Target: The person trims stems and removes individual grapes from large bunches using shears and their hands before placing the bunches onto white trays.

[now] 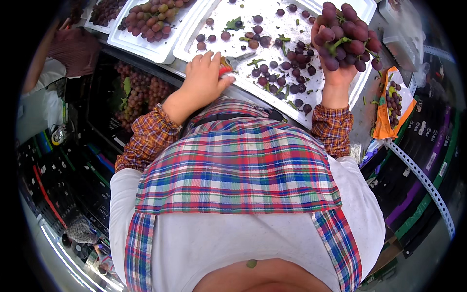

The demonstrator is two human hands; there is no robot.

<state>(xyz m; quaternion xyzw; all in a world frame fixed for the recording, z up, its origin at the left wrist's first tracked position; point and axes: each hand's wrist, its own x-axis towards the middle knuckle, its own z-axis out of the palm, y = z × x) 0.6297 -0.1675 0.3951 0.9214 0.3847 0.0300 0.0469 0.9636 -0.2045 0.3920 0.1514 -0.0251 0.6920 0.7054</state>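
My right hand (337, 78) is raised over the right side of a white tray (265, 92), palm up under a bunch of dark red grapes (346, 36). Green stems stick out among the berries. My left hand (204, 78) is palm down at the tray's near left rim, thumb and fingers around the red handle of small pruning shears (228, 65). Their metal blades point right over the tray; part of the handles is hidden under the fingers. Loose grapes (297, 58), cut stem pieces (255, 62) and a torn green leaf (233, 24) lie scattered in the tray.
A second white tray (168, 54) at upper left holds a grape bunch (151, 18). Below it, a black crate (102, 109) contains more bunches. At right lie an orange-and-white bag (381, 120) with grapes and clear plastic containers (403, 40). A person's arm (38, 58) shows far left.
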